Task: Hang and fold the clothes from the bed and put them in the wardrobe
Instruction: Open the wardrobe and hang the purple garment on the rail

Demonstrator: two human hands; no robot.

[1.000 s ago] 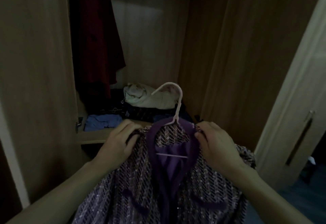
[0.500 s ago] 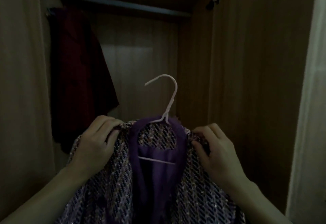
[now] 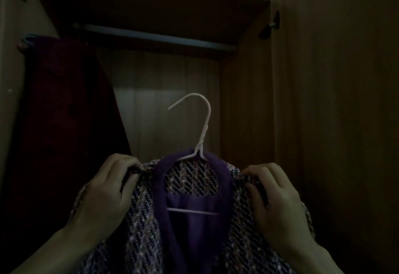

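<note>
Left hand (image 3: 105, 196) & right hand (image 3: 278, 204) each grip a shoulder of the purple tweed jacket (image 3: 140, 230), fingers curled over the cloth. Jacket sits on a white hanger (image 3: 200, 144), held up in front of the open wardrobe (image 3: 323, 122). Hook is below the rail (image 3: 155, 36), not on it. A dark red coat (image 3: 64, 111) hangs on the rail at the left. It's dim in there.

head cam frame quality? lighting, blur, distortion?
Head view: very dim, wardrobe interior underexposed; dark red garment nearly lost in shadow. White hanger and jacket weave readable, slightly soft. Faint light patch on back panel. Wide-angle tilts the verticals.
</note>
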